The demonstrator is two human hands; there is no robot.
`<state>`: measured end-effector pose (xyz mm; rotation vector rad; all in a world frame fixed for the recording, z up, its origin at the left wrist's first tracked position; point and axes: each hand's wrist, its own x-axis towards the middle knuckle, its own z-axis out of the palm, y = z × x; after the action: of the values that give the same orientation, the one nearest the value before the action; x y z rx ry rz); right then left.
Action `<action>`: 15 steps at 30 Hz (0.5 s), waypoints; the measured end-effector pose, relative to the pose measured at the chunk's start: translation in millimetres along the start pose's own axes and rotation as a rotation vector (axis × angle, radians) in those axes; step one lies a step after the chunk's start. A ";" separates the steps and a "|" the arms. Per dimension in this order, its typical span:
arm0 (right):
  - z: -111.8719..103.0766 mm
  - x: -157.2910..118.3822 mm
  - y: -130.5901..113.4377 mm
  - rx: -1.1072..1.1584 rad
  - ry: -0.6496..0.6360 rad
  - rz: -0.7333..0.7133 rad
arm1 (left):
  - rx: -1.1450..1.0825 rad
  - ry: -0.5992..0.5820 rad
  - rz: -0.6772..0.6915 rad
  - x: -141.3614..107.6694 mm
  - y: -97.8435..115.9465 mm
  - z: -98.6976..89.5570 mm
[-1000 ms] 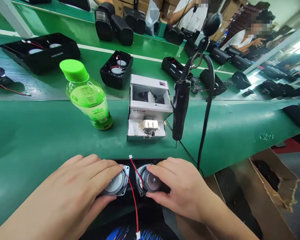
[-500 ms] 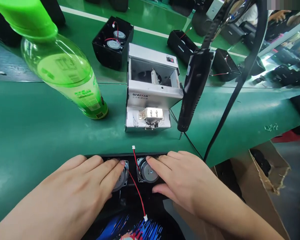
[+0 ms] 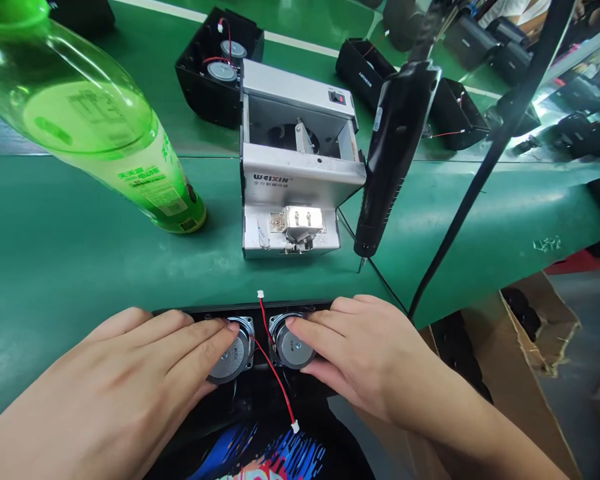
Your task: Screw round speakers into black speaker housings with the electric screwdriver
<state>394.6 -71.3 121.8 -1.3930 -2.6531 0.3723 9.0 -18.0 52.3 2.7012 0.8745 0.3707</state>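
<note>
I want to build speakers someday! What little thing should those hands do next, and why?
Maybe the right hand could reach for the black screwdriver. The left speaker and right speaker look set in the black case, and the screwdriver hangs just beyond that hand, tip down. I can't see whether any screws are in.

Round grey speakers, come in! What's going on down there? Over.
Left hand touching left round grey metal speaker; right hand touching right one. Thin red wires trail loose between. Black cylindrical electric screwdriver hangs beyond, touching neither.
</note>
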 end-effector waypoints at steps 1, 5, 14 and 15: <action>0.2 -0.3 -0.4 -0.001 0.005 0.005 | 0.020 -0.017 0.017 -0.5 -0.1 0.7; 3.8 -1.4 -1.1 0.004 0.035 0.011 | 0.062 -0.037 0.035 -3.4 -2.6 2.3; 4.2 1.0 -0.3 0.012 0.082 0.001 | 0.123 -0.083 0.087 -5.1 -14.1 -0.9; 3.8 1.2 -0.9 0.010 0.078 0.005 | 0.126 -0.077 0.080 -4.4 -13.2 -1.1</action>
<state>392.3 -71.4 118.4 -1.3824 -2.5827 0.3243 -1.8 -10.1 48.1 2.8522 0.7951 0.2340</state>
